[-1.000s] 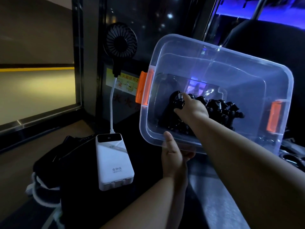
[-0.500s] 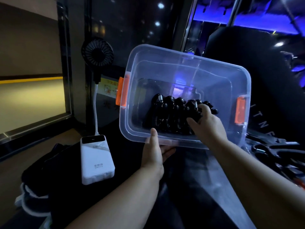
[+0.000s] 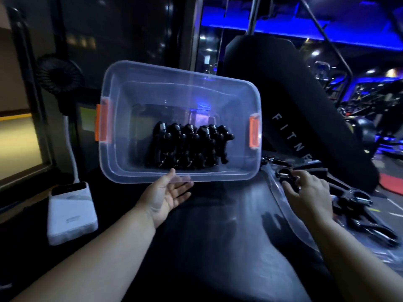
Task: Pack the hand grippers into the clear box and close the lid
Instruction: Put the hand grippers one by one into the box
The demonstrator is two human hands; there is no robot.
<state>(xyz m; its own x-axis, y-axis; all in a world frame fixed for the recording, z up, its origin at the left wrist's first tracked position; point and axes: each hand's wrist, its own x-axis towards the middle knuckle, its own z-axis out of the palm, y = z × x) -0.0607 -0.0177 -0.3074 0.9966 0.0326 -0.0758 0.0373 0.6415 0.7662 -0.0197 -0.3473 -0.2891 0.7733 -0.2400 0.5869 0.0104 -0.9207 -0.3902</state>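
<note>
I hold the clear plastic box with orange side latches [image 3: 218, 177] up off the dark padded surface [image 3: 218, 225], tilted so its open top faces me. My left hand [image 3: 170, 192] has it by the middle of the near rim, pinched with the thumb over the edge and the fingers beneath. Inside, a row of black spring hand grippers [image 3: 187, 147] lies packed side by side against the box's lower wall, nearer its left latch than its right.

My right hand [image 3: 309, 192] is out at the right edge of the surface, well apart from the box, fingers bent down onto one loose black hand gripper [image 3: 285, 174]. I cannot tell whether they have closed round it or only touch it. More loose black hand grippers [image 3: 357, 205] lie just beyond my wrist, on what looks like the clear plastic lid [image 3: 292, 216], which lies flat along that right edge.

At the left edge sits a white rectangular power bank [image 3: 72, 212], with a white cable [image 3: 72, 153] rising to a small black round fan [image 3: 57, 75].
</note>
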